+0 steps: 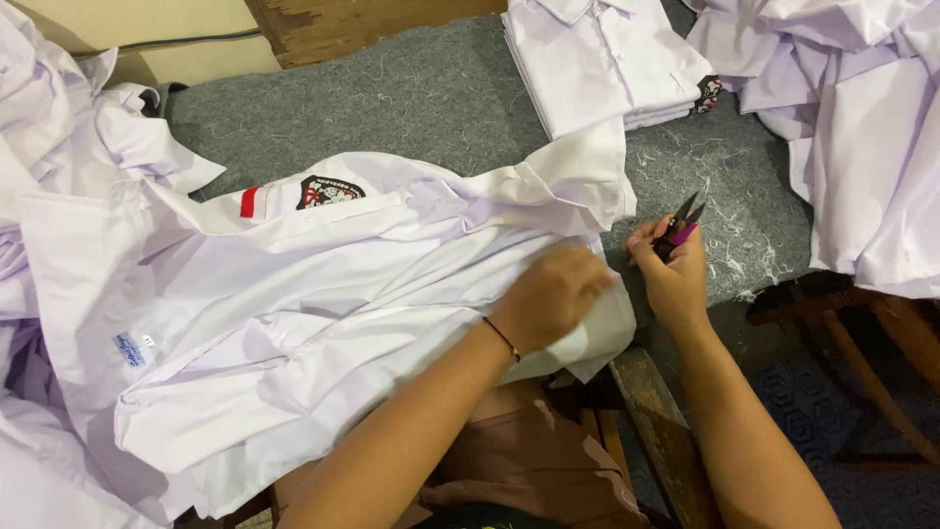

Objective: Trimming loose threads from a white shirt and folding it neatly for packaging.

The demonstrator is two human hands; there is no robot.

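White shirt [323,294] pressed by clenched left hand [553,294]; right hand [671,269] grasps one snips [682,223].

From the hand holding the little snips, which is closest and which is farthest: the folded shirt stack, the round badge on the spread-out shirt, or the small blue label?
Measured from the right hand in the head view:
1. Folded shirt stack, up and slightly left, at the far edge of the grey mat.
2. Round badge, to the left on the spread shirt.
3. Blue label, far left, low on the same shirt.
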